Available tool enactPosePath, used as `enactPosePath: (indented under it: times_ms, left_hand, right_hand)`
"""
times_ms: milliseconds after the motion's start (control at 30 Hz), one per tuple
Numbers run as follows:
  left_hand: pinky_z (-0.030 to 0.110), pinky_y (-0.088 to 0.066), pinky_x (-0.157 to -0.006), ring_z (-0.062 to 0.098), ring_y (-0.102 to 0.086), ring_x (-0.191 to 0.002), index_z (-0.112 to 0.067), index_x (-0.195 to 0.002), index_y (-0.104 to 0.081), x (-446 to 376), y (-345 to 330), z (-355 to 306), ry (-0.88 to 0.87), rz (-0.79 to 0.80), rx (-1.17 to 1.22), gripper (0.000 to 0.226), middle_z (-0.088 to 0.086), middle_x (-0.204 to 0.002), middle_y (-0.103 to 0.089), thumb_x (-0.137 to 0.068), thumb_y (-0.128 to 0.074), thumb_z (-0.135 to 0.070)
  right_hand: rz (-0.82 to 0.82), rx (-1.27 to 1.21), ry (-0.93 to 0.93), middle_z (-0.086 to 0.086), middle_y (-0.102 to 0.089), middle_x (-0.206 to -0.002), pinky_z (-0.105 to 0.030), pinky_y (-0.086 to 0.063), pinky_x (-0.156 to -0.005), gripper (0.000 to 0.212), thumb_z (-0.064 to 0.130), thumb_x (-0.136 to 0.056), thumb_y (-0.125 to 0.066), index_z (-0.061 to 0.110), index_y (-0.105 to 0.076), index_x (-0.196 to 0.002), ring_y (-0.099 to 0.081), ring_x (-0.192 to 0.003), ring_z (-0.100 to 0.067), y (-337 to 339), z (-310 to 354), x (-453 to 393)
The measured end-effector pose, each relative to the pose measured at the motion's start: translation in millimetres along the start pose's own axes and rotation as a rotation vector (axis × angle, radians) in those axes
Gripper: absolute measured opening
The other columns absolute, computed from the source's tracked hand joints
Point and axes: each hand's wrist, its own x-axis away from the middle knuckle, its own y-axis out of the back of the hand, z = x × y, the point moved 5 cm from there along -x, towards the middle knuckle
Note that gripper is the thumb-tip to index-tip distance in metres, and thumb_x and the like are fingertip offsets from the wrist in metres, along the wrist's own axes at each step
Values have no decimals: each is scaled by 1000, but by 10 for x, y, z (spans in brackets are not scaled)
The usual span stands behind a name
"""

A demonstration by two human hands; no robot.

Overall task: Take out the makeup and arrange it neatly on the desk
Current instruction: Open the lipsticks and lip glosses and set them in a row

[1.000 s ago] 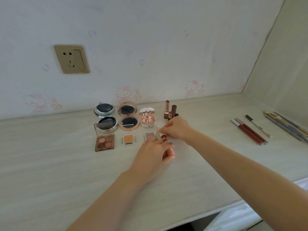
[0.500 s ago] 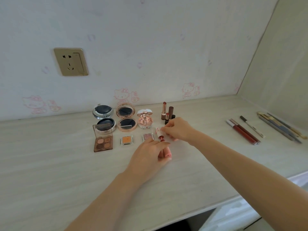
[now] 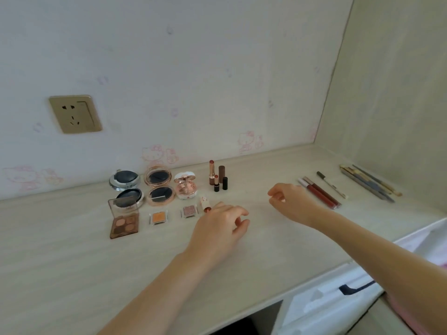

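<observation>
Small lipstick (image 3: 205, 204): lies on the desk (image 3: 72, 262) just right of the pink single eyeshadow (image 3: 189, 211), in the front row; a moment ago both hands were working on it.
Change: the right hand (image 3: 287, 201) has drawn away toward the lip glosses (image 3: 320, 195); the piece looks placed.
Left hand (image 3: 219, 229): fingers loosely bent, fingertips at the lipstick's near end; whether it pinches it I cannot tell.
Right hand: hovers with curled fingers, holding nothing.
Row behind the lipstick: three open compacts (image 3: 159, 186), two standing lipsticks and their caps (image 3: 217, 178).
Left of the lipstick: orange eyeshadow (image 3: 158, 217), then the four-pan palette (image 3: 124, 220).
Far right: white pencil (image 3: 332, 184) and brushes (image 3: 370, 182).
Containers: an open drawer (image 3: 343, 296) below the desk edge; contents unclear.
</observation>
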Motion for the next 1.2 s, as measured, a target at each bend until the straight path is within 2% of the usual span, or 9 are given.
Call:
enactPosePath:
  times_ms: [100,233,333,433,567,833,1000,1133,1200]
  left_hand:
    - [28,-47,-73,4,-50,-97,-26,-110,-67,-188,-220,-218,-50,39,-7,22,-13,-91,-67,-93,-55,-33]
    - [31,-48,-79,8,-51,-102,-25,-112,-66,-478,-554,-411,-83,132,-1,23,-11,-97,-66,-94,-53,-31]
    - [34,-48,-83,12,-52,-103,-23,-111,-66,-723,-769,-532,-86,165,15,23,-9,-99,-65,-94,-52,-29]
    - [34,-48,-86,16,-53,-105,-21,-112,-66,-978,-986,-630,-92,198,2,25,-5,-102,-65,-93,-52,-27]
    - [37,-47,-90,22,-51,-109,-18,-117,-63,-1325,-1248,-676,-71,247,-23,28,2,-110,-61,-94,-52,-27]
    - [36,-44,-98,26,-53,-117,-21,-126,-58,-1904,-1604,-665,23,287,30,32,10,-126,-57,-95,-49,-25]
    - [39,-43,-100,33,-50,-119,-21,-138,-44,-2098,-1849,-572,176,399,-22,44,15,-132,-48,-97,-45,-36]
    - [41,-45,-96,33,-51,-115,-18,-133,-46,-2158,-1921,-554,195,419,-50,43,13,-125,-54,-96,-45,-39]
    - [40,-45,-97,31,-50,-116,-18,-130,-50,-2168,-1927,-566,182,402,-46,40,11,-126,-56,-95,-48,-37]
  right_hand:
    - [-58,45,-54,8,-63,-97,-22,-46,-76,24,31,-92,-54,23,-63,-112,-61,-88,-13,218,-354,87]
    - [-108,26,-163,1,-66,-103,-28,-49,-85,21,28,-91,-56,24,-64,-110,-62,-95,-20,435,-762,178]
    - [-126,13,-203,-1,-64,-103,-27,-48,-78,18,24,-91,-56,24,-64,-106,-60,-93,-21,555,-1017,206]
    - [-119,22,-222,-1,-65,-102,-29,-50,-79,17,22,-90,-55,23,-64,-104,-61,-91,-19,635,-1231,201]
    - [-137,36,-235,4,-63,-100,-23,-45,-77,20,21,-89,-55,21,-65,-107,-58,-89,-16,693,-1434,123]
    - [-83,113,-291,0,-63,-108,-27,-50,-75,24,28,-88,-57,24,-61,-111,-59,-90,-18,711,-1648,-106]
    - [-60,105,-291,1,-58,-101,-22,-41,-55,26,28,-86,-57,23,-59,-112,-53,-74,-11,628,-1681,-230]
    - [-79,116,-322,6,-54,-84,-22,-37,-47,19,26,-86,-57,24,-59,-105,-52,-67,-9,587,-1701,-290]
    - [-86,127,-337,4,-57,-82,-25,-41,-47,19,26,-85,-58,21,-61,-103,-55,-68,-12,572,-1694,-304]
